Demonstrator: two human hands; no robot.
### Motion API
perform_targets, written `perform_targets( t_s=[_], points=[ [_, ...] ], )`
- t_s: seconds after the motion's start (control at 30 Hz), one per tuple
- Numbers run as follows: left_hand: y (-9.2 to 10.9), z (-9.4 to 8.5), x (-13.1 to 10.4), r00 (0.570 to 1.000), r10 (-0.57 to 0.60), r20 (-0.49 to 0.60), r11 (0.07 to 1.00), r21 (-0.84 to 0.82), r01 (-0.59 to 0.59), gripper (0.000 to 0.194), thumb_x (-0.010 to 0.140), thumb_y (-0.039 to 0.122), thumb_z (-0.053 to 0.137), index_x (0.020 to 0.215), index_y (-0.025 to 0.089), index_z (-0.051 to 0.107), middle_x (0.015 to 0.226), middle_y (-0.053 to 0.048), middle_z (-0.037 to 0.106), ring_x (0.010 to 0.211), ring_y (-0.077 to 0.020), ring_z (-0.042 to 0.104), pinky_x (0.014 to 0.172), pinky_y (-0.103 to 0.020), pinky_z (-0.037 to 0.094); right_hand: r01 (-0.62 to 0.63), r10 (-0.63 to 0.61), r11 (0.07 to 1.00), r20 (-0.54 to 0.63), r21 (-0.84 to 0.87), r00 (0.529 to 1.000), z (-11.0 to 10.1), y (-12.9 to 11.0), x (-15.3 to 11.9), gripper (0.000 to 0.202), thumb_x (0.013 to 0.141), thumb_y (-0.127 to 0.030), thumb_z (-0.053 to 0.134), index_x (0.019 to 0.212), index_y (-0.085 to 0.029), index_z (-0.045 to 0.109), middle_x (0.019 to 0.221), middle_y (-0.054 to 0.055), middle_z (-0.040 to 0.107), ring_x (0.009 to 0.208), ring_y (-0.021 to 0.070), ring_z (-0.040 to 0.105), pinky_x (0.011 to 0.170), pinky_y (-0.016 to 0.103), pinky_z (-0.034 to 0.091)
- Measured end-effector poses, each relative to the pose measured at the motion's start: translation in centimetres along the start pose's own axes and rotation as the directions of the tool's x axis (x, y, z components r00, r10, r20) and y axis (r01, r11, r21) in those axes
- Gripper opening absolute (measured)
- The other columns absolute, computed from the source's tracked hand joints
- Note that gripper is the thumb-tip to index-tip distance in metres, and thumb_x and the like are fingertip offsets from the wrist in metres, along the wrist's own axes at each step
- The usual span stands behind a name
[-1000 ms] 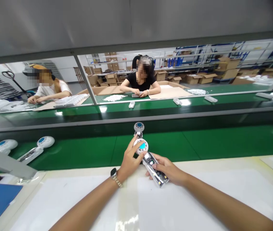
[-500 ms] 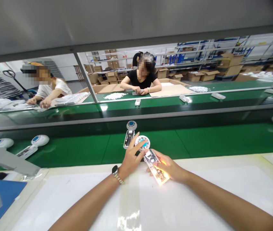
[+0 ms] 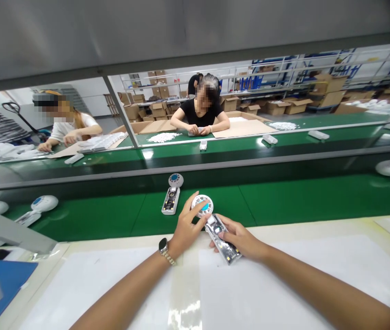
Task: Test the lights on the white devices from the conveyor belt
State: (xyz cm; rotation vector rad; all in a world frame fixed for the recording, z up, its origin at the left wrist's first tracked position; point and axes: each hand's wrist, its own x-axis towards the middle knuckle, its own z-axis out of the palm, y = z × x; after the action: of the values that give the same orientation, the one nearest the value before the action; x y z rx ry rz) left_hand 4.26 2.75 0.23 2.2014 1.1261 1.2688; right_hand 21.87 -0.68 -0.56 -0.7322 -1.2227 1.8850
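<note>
handheld fan unit (image 3: 215, 227), open-bodied, white round head with a blue centre, held over the near edge of the white worktable (image 3: 284, 284) where it meets the green conveyor belt (image 3: 301, 199). right hand (image 3: 241, 238) curled around the handle from the right side, fingers closed on it, forearm coming in from the lower right. left hand (image 3: 185, 229) raised at the wrist, thumb and fingertips pinching the rim of the round head; watch (image 3: 162, 246) on that wrist. long axis slanted: head points away and to the left, handle end points near and to the right. further out on the belt, a second fan unit (image 3: 172, 196) lying flat, head away. beyond, two people seated at the far belt.
</note>
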Motion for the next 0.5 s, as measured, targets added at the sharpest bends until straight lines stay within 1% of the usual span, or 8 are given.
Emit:
perform_targets(
  t_s=[0.1,0.23,0.4,0.5],
  points=[
    [-0.09,0.08,0.02,1.0,-0.031,-0.001,1.0,0.0,0.031,0.032,0.083,0.029,0.051,0.115,0.025,0.053,0.135,-0.006,0.035,0.12,-0.023,0.038,0.1,-0.037,0.035,0.012,-0.012,1.0,-0.01,0.015,1.0,0.02,0.22,0.2,0.053,0.074,-0.032,0.064,0.121,-0.025,0.042,0.105,0.008,0.056,0.077,0.0204,0.064,0.066,0.035,0.052],
    [-0.22,0.12,0.09,0.999,-0.052,0.009,0.998,-0.017,0.052,0.033,0.082,0.03,0.052,0.115,0.025,0.053,0.136,-0.007,0.035,0.12,-0.0228,0.038,0.099,-0.037,0.035,0.007,-0.007,1.0,-0.002,0.016,1.0,0.1,-0.03,0.17,0.049,0.075,-0.032,0.063,0.118,-0.023,0.043,0.103,0.008,0.057,0.077,0.0204,0.064,0.066,0.035,0.052],
    [-0.22,0.07,0.2,0.997,-0.07,0.016,0.997,-0.025,0.07,0.033,0.082,0.03,0.052,0.115,0.024,0.053,0.134,-0.008,0.036,0.12,-0.0227,0.038,0.099,-0.037,0.035,-0.027,0.026,0.999,0.055,0.017,0.998,-0.08,-0.64,-0.06,0.058,0.074,-0.032,0.064,0.125,-0.023,0.037,0.102,0.008,0.058,0.074,0.0186,0.064,0.068,0.035,0.051],
    [-0.27,0.07,0.26,0.997,-0.069,0.019,0.997,-0.03,0.07,0.033,0.082,0.03,0.052,0.114,0.024,0.054,0.134,-0.008,0.037,0.12,-0.0231,0.038,0.099,-0.037,0.035,0.011,-0.01,1.0,0.102,-0.007,0.995,-0.36,-0.47,-0.04,0.06,0.074,-0.033,0.065,0.126,-0.024,0.036,0.107,0.009,0.056,0.082,0.0207,0.063,0.071,0.037,0.051]
  ],
)
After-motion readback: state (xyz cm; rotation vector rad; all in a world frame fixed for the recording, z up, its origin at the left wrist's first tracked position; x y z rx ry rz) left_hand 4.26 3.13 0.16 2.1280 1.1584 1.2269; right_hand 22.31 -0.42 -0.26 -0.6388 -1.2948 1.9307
